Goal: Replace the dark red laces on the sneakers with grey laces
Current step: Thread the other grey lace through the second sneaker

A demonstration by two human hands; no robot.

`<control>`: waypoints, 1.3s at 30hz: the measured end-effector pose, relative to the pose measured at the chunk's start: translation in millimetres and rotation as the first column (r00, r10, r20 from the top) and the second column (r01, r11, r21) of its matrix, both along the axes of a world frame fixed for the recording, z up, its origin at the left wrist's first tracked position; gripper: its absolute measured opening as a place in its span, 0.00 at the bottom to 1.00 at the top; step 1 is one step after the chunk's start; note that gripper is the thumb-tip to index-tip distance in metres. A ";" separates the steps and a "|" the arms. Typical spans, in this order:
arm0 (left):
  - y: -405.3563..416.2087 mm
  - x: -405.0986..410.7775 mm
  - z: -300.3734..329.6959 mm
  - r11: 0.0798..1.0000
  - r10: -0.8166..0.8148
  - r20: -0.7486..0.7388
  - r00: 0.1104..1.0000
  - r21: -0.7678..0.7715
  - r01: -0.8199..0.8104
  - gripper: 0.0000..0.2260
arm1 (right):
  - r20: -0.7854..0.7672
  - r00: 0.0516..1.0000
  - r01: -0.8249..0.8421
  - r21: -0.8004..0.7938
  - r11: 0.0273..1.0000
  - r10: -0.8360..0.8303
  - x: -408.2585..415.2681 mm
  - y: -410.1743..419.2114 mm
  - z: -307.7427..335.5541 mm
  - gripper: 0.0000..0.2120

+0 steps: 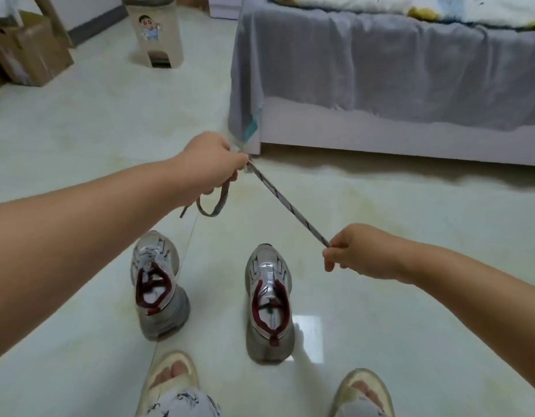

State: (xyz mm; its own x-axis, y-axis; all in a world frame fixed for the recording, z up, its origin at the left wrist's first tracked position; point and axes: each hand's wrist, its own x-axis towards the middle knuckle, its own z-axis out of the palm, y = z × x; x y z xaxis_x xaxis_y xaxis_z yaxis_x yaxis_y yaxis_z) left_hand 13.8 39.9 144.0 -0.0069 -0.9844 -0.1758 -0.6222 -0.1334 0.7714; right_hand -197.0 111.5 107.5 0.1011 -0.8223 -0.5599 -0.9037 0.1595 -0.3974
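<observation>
1. Holding a grey lace [285, 203] stretched taut across the middle of the frame, I had my left hand [213, 164] curled round its upper end and my right hand [355, 252] pinching its lower end between thumb and fingertips.
2. Spare length of that lace hung in a loop just under my left fist, clear of the floor [410, 236].
3. Both sneakers stood on the floor below my hands, toes pointing away from me: the left sneaker [158, 284] in the lower middle-left of the frame, the right sneaker [270, 302] in the lower middle.
4. Dark red showed around the openings of both shoes, and on the left sneaker a dark red lace [153, 285] seemed still to cross the tongue; on the right one I could not tell whether the red was lace or only collar trim.
5. No grey lace sat in any eyelet of either shoe, as far as I could see.
6. I judged the job to be at an early stage: the new lace was straightened and ready, while pulling out the red and threading the grey on both shoes remained.
7. A second grey lace was nowhere in view.
</observation>
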 end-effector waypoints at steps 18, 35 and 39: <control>-7.3 1.9 -234.9 0.918 -0.041 0.240 0.970 0.392 -0.058 0.12 | 0.480 0.682 0.409 0.374 0.832 -0.552 7.4 -84.6 -185.7 0.07; 3.1 -36.1 -259.3 0.914 -0.398 0.475 0.785 0.134 0.382 0.08 | 0.205 0.959 0.198 0.016 0.980 -0.197 25.5 -85.7 -224.3 0.06; -4.3 -42.3 -267.3 0.927 -0.374 0.467 0.801 0.159 0.340 0.08 | 0.109 0.991 0.075 0.000 0.997 -0.074 30.2 -91.9 -220.7 0.16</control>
State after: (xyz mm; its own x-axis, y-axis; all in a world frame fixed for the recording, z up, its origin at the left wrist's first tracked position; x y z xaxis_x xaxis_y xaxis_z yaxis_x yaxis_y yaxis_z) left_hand -28.4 35.6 -123.3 -0.2536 -0.9153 -0.3131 -0.9237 0.1330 0.3594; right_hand -166.8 19.6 -113.1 0.0996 -0.8323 -0.5452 -0.8408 0.2227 -0.4935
